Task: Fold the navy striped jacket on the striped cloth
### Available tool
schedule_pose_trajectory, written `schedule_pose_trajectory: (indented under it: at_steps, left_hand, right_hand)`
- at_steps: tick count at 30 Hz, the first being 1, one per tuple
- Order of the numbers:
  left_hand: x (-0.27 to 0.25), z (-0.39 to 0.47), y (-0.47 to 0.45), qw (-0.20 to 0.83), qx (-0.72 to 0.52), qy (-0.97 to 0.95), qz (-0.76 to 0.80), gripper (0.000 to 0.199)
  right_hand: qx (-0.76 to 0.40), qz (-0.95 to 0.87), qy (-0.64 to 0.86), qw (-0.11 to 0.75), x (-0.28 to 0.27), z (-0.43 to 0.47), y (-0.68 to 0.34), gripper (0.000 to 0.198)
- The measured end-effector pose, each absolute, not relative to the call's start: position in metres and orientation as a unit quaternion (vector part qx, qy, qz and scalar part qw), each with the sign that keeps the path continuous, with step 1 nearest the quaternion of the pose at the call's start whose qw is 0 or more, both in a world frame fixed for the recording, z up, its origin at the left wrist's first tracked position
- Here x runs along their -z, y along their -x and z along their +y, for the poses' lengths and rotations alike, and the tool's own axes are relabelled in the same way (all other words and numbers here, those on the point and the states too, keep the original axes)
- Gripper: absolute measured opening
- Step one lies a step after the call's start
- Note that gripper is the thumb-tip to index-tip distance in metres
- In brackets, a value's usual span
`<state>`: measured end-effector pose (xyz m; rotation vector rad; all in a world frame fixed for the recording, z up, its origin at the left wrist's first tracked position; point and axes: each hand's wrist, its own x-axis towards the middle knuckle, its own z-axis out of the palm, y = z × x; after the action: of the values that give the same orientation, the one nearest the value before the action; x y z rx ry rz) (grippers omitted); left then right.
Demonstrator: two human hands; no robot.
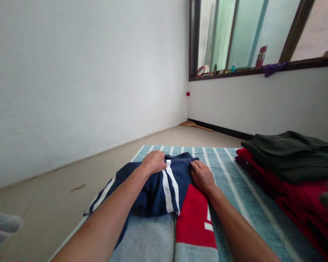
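A navy, red and grey jacket (195, 218) lies partly folded in front of me, with white stripes along its navy sleeve. My left hand (154, 162) is closed on the navy cloth near the far edge, beside the white stripes. At the far right corner my right hand (203, 177) has its fingers curled over the navy edge, thumb side hidden. One sleeve spreads out to the left under my left forearm. The jacket rests on a blue-green striped sheet (229, 182).
To the right stands a stack of folded clothes, a dark green garment (284, 156) above red ones (311, 196). A broom (194, 124) lies in the floor corner. Bottles and a round mirror (200, 71) line the window sill. A thin loop (78, 188) lies on the floor at left.
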<state>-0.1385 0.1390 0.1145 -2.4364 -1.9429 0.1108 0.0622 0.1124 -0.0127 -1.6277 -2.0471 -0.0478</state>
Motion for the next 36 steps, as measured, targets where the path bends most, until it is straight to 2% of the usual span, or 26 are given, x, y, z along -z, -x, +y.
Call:
schedule_pose_trajectory:
  at_steps: [9,17,23,27,30,34,36]
  left_hand:
    - [-0.079,0.135,0.15,0.007,-0.052,0.788,-0.614,0.028]
    - [-0.085,0.144,0.161,-0.041,-0.056,0.796,-0.601,0.025]
    - [-0.102,0.135,0.205,-0.119,-0.029,0.803,-0.584,0.047]
    - [-0.11,0.096,0.245,-0.126,0.018,0.786,-0.606,0.045]
    - [-0.114,0.048,0.274,-0.081,0.078,0.757,-0.643,0.046]
    - [-0.113,-0.017,0.307,-0.02,0.041,0.682,-0.73,0.039]
    - [-0.105,-0.042,0.317,-0.056,0.026,0.635,-0.77,0.042]
  right_hand:
    - [-0.021,-0.763,0.61,0.211,0.007,0.115,-0.06,0.027]
    - [-0.06,-0.757,0.629,0.166,0.013,0.109,-0.041,0.054]
    - [-0.065,-0.762,0.624,0.158,0.017,0.109,-0.043,0.053]
    - [-0.047,-0.758,0.629,0.166,0.008,0.101,-0.04,0.048]
    - [-0.031,-0.754,0.63,0.183,-0.002,0.091,-0.033,0.047]
    - [-0.032,-0.762,0.623,0.174,-0.005,0.085,-0.018,0.055]
    - [-0.049,-0.761,0.63,0.15,0.001,0.086,-0.012,0.06]
